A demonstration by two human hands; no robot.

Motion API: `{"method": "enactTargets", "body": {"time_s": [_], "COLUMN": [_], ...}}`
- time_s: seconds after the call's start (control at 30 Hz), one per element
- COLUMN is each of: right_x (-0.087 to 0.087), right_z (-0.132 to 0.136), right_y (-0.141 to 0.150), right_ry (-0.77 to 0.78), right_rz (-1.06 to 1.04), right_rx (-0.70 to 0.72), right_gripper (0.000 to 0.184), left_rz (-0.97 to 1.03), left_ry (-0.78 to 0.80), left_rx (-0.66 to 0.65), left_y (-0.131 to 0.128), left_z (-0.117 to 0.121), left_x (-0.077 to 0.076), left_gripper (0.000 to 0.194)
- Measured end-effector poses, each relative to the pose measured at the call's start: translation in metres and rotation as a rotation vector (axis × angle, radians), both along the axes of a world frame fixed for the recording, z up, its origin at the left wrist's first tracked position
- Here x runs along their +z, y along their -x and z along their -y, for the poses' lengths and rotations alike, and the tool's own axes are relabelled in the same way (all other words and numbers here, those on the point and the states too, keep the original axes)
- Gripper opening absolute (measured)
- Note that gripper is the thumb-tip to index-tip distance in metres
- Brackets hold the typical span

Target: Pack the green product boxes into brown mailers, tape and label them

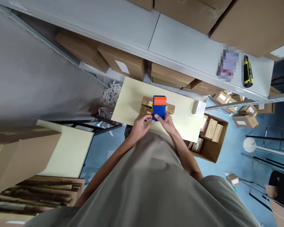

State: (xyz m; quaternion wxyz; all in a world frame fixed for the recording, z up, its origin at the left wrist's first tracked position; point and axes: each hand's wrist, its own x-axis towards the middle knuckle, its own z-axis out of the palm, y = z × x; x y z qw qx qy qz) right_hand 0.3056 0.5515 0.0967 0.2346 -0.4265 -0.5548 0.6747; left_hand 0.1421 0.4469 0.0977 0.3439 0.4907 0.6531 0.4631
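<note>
Item 1: blue-and-orange pack (159,108), one, at the centre of the frame, orange band uppermost, blue below, a dark ridged strip along the top edge. Held above the pale tabletop (132,97).

Item 2: right hand (166,123), closed on the pack's lower right part; thumb laid flat on the blue face, remaining fingers behind and largely concealed.

Item 3: left hand (142,126), fingers curled, fingertips and thumb at the pack's lower left corner, a small gap between index and thumb. Whether they pinch the corner cannot be told.

Item 4: taped brown parcels (145,110), on the tabletop behind the pack; middle portion hidden by it, number uncertain. A yellow patch shows at the pack's right edge, its nature unclear.

Item 5: small pale box (198,107), at the tabletop's right end.

Item 6: open carton (221,145), right of centre, containing smaller boxes; its left side partly covered by the tabletop.

Item 7: shelf (123,28), across the top of the frame, bearing large cartons (189,12) cut off by the upper edge; a black-and-yellow utility knife (248,72); and a pixelated object (229,64), details illegible.
</note>
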Motion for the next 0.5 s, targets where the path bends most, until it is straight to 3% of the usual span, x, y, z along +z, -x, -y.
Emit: {"method": "enactTargets", "body": {"time_s": [0.2, 0.4, 0.5], "right_x": [-0.006, -0.001, 0.004], "right_z": [0.008, 0.009, 0.009], "right_y": [-0.022, -0.041, -0.05], "right_ry": [-0.011, -0.118, -0.219], "right_rz": [0.046, 0.134, 0.232], "right_rx": [0.212, 0.362, 0.369], "right_gripper": [0.079, 0.07, 0.059], "left_rz": [0.137, 0.146, 0.148], "left_ry": [0.052, 0.087, 0.077], "left_rx": [0.092, -0.214, -0.278], "left_y": [0.035, 0.057, 0.056], "left_z": [-0.014, -0.031, -0.027], "left_x": [0.018, 0.049, 0.063], "left_gripper": [0.054, 0.044, 0.04]}}
